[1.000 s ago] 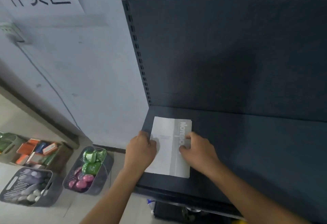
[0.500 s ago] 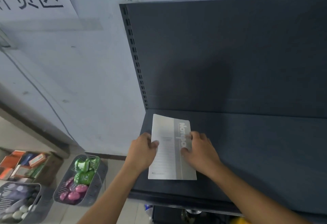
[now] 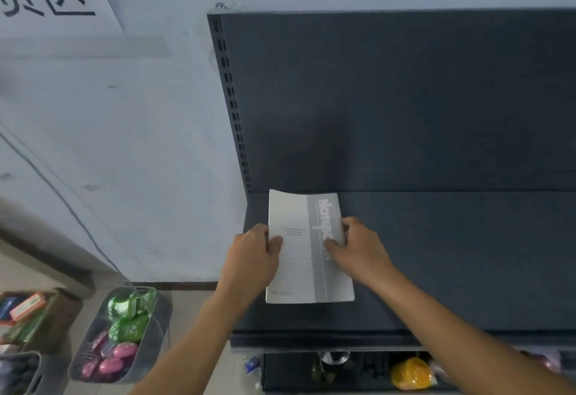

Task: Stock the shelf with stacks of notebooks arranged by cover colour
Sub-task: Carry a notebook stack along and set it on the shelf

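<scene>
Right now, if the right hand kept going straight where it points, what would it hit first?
The right hand grips the notebook stack; past it, probably the back panel by the slotted upright, though depth is unclear.

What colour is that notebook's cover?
The notebook cover is white with a grey vertical band, clearest in the head view.

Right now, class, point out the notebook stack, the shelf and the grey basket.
notebook stack [image 3: 296,270]: head view, pale part of its cover.
shelf [image 3: 452,254]: head view, bare deck.
grey basket [image 3: 159,326]: head view, right wall.

Two hands [image 3: 253,259] [image 3: 363,249], one white notebook stack [image 3: 299,267], one shelf [image 3: 442,257] — two baskets [image 3: 162,326] [image 3: 29,356], one box [image 3: 67,312].
</scene>
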A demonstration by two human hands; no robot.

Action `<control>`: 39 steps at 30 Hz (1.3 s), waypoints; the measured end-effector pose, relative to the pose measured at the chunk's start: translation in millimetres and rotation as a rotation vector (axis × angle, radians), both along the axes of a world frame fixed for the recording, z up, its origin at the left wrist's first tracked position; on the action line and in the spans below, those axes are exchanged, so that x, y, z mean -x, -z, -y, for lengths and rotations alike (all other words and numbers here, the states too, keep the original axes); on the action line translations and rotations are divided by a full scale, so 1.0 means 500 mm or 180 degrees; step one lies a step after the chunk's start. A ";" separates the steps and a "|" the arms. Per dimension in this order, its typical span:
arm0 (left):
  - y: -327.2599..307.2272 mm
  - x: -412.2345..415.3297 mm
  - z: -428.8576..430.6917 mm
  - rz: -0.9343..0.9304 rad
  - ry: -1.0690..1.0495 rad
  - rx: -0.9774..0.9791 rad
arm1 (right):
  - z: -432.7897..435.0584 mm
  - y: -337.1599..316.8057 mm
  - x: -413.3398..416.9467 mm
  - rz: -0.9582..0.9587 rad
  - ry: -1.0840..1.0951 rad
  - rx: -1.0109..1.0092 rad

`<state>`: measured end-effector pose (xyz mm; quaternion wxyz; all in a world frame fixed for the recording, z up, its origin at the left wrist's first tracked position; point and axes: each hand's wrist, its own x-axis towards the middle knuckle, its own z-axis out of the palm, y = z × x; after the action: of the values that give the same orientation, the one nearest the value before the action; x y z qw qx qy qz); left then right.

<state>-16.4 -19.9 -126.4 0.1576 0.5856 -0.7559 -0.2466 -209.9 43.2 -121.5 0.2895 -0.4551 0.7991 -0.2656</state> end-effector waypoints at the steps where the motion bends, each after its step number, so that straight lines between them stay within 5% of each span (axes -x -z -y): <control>1: -0.002 0.002 -0.001 0.0031 0.0035 0.0015 | -0.007 -0.004 0.001 0.0000 0.0055 -0.0011; 15: -0.055 0.188 -0.067 0.0164 0.0991 0.0289 | -0.160 -0.079 0.159 -0.0601 0.0382 -0.0193; 39: -0.108 1.000 -0.476 0.0099 0.1904 0.0541 | -0.647 -0.101 0.908 -0.0682 0.1226 0.0001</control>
<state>-516.3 217.9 -72.2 0.1148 0.3256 -0.9149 -0.2090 -664.1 366.9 -71.2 0.1468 -0.3198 0.8974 -0.2663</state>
